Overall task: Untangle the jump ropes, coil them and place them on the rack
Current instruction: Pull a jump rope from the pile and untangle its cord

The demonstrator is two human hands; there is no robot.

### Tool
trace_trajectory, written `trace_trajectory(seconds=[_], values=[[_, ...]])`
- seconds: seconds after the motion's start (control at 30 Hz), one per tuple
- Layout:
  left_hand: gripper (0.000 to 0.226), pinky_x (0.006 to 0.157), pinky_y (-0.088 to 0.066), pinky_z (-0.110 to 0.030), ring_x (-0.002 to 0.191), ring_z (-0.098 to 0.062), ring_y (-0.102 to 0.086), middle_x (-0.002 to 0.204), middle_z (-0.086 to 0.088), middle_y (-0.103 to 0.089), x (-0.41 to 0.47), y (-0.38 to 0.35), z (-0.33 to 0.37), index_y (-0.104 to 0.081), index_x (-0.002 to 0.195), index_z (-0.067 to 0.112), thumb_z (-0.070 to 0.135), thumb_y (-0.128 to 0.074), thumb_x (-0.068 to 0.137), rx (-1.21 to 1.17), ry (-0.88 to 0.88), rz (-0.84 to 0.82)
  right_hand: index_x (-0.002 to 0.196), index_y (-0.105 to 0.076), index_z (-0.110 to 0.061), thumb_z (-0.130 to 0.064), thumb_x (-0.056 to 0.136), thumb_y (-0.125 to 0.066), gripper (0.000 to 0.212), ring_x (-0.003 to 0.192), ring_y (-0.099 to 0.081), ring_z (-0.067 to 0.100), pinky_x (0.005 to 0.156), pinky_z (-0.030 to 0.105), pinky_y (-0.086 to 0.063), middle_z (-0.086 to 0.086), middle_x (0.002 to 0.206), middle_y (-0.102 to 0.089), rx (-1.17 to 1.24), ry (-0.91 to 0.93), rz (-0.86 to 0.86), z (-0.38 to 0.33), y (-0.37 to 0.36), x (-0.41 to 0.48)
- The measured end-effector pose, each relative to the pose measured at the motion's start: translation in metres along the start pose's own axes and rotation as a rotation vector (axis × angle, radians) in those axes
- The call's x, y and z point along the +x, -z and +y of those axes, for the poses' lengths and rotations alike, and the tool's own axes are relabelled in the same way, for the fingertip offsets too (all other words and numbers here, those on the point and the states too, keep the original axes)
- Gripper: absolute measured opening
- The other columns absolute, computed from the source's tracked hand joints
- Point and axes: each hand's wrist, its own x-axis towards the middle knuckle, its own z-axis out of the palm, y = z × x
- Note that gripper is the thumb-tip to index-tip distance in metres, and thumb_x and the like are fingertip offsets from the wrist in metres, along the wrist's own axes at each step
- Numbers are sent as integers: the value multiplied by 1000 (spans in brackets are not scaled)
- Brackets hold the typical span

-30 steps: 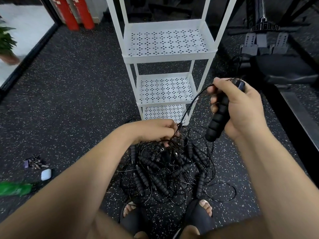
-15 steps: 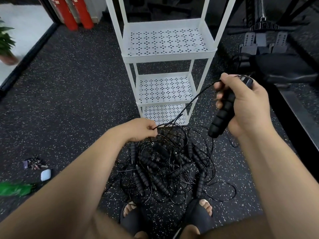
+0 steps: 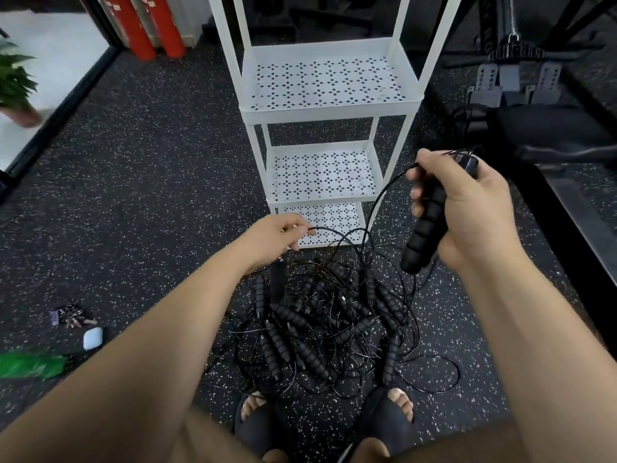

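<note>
Gripping one ribbed handle (image 3: 424,235), the right hand (image 3: 467,208) holds it above the tangled jump ropes (image 3: 320,322) on the floor (image 3: 150,195); the left hand (image 3: 277,235) pinches a thin cord (image 3: 384,198), likely light, springy, snag-prone.

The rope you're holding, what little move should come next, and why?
Probably the left hand should slide along the cord it pinches, drawing it out of the pile. The right hand grips one handle, but the cord loops down into that pile, so this rope isn't free yet.

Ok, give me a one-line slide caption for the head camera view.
Right hand grips a black handle; left hand pinches a cord over tangled ropes by a white rack.
</note>
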Motion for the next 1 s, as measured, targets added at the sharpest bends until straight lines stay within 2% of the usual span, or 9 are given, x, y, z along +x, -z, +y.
trace_trajectory(seconds=[0.07,0.17,0.37,0.5,0.57,0.73,0.83,0.9,1.0], values=[[20,84,-57,-37,82,-26,-69,91,-3,-74,-4,2,10,-71,106,53,42,-55,110,8,-39,-8,97,-62,-13,-13,98,-75,13,64,-55,17,52,28,-42,9,83,-71,-17,-10,-8,1,-2,0],[16,63,-43,-27,62,-8,-52,69,14,-61,-9,3,26,-73,109,49,46,-57,108,-10,-71,-4,95,-65,-15,-13,98,-76,12,62,-56,17,52,28,-43,8,83,-72,-33,-26,-24,3,-3,-1],[21,77,-56,-38,58,-18,-71,57,3,-55,-20,-3,51,-71,111,41,49,-52,110,-108,-93,-56,98,-65,-13,-13,98,-77,12,62,-57,18,52,28,-43,10,85,-74,-48,-30,-41,10,-9,-1],[10,51,-48,-29,47,-8,-45,66,7,-52,-22,-11,62,-62,113,27,36,-60,108,-144,-73,-105,96,-65,-14,-12,98,-77,12,63,-57,18,51,28,-43,10,84,-74,-57,-32,-32,12,-11,-2],[16,49,-43,-27,48,-8,-42,73,4,-52,-21,-13,62,-57,118,19,20,-63,103,-193,3,-148,95,-66,-14,-13,98,-77,12,63,-58,18,52,29,-43,11,85,-74,-57,-24,-26,12,-10,-2],[18,57,-47,-29,66,-14,-54,95,-10,-62,-22,-11,55,-65,110,10,11,-49,104,-282,132,-233,93,-65,-15,-13,98,-77,13,63,-58,18,52,29,-43,12,87,-74,-29,-4,4,7,-7,0],[29,80,-61,-41,89,-21,-71,107,-14,-72,-26,-10,50,-67,121,23,28,-38,116,-179,87,-206,94,-66,-15,-13,98,-77,12,64,-58,18,53,29,-44,12,87,-74,-34,-1,-1,6,-6,0],[31,88,-54,-42,90,-19,-73,94,-7,-79,-28,-9,49,-62,127,40,42,-33,117,-53,56,-196,95,-65,-15,-13,98,-77,12,65,-58,19,54,30,-43,11,87,-74,-41,-4,-16,7,-7,-1],[29,83,-56,-41,71,-23,-73,74,-8,-66,-26,-8,50,-60,125,40,43,-33,116,-68,57,-137,95,-66,-14,-13,98,-76,11,65,-58,20,54,30,-44,11,86,-74,-56,-5,-33,8,-9,-2]])
